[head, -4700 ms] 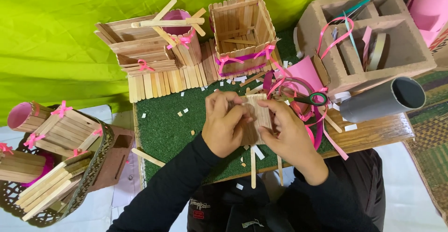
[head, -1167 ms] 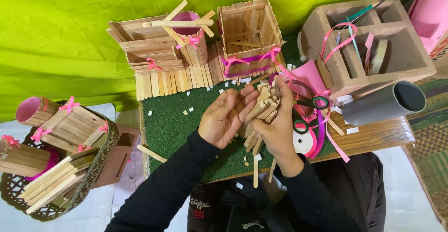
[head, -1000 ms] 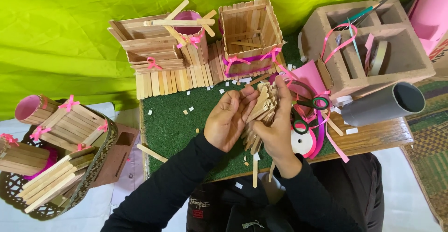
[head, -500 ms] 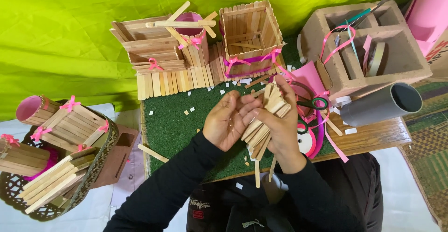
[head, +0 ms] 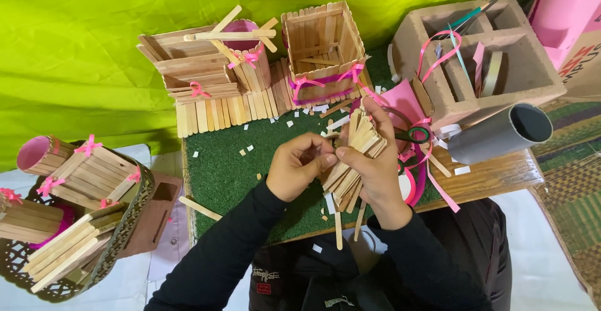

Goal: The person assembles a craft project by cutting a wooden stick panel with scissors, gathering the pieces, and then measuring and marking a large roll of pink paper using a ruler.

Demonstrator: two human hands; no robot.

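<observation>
Compared with the view half a second earlier, the bundle of wooden sticks (head: 352,161) sits slightly more upright, fanned between both hands. Right hand (head: 375,167) is closed around the bundle from behind, above the green mat (head: 250,167). Left hand (head: 300,170) is curled, fingertips pinching one stick at the bundle's side. A grey tube (head: 501,132) lies at the right of the wooden bench (head: 494,176), below a compartmented grey block (head: 494,61). Stick boxes with pink bows (head: 250,73) stand against a lime-green cloth backdrop (head: 75,54).
</observation>
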